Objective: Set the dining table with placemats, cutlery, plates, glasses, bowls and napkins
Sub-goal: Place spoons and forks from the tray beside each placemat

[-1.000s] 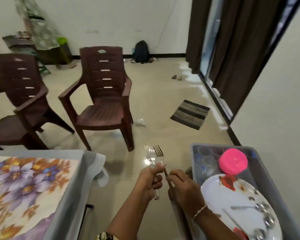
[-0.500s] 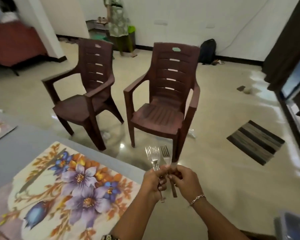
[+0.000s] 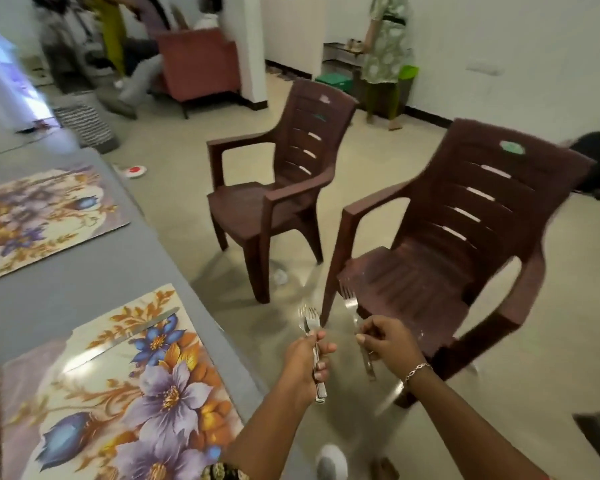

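My left hand (image 3: 305, 356), fingers clamped round bundled forks (image 3: 309, 318), tines up; right hand (image 3: 388, 341) just beside, fingers pinching single fork (image 3: 349, 301); floral placemat (image 3: 118, 393) to their left.

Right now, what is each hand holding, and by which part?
The left hand grips the stacked forks by their handles; the right hand pinches the single fork partway along its handle.
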Tool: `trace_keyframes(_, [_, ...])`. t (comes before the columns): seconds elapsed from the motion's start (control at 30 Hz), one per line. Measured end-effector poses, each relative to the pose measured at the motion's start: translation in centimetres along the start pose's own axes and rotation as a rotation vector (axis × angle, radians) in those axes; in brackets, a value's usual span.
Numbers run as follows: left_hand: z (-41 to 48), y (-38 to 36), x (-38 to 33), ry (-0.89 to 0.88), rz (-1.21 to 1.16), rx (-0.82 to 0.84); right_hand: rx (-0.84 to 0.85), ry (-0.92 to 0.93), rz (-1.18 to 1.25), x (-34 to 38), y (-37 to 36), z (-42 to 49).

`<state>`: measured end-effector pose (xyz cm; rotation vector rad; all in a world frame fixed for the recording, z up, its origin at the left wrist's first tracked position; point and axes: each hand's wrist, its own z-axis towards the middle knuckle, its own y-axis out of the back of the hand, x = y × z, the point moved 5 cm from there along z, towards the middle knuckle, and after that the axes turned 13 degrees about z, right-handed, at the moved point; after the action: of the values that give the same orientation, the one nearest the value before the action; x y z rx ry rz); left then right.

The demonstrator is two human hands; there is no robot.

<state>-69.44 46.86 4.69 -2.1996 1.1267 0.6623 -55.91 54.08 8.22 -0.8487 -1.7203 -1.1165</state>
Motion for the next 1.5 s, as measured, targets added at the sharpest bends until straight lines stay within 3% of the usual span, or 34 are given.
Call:
trace_keyframes(0.13, [3.0, -2.8, -2.7, -0.051, -0.105, -0.135, 0.196, 0.072, -0.161, 1.2, 2.1, 6.6])
trace_keyframes(0.33, [5.1, -3.9, -6.0, -0.133, -0.227, -0.306, 0.453, 0.093, -0.196, 2.7, 1.4, 14.0])
trace_keyframes(0.73, [4.4, 7.9, -9.8, -0.327, -0.517, -0.721, 0.991, 0.162, -0.231, 8.6, -16.2, 20.8])
trace_keyframes(1.1, [-0.1, 15.6, -8.6, -0.387, -0.848, -1.085, 1.464, 0.196, -0.327, 14.1, -29.6, 16.4])
trace_keyframes(1.2, [-1.4, 15.8, -6.6, -0.447, -0.988, -1.138, 1.617, 0.214, -0.381, 13.9, -31.9, 13.6])
trace_keyframes(1.5, [-7.2, 11.1, -0.7, -0.465, -1.385, -1.52, 2.038, 0.207, -0.578, 11.7, -34.1, 4.3])
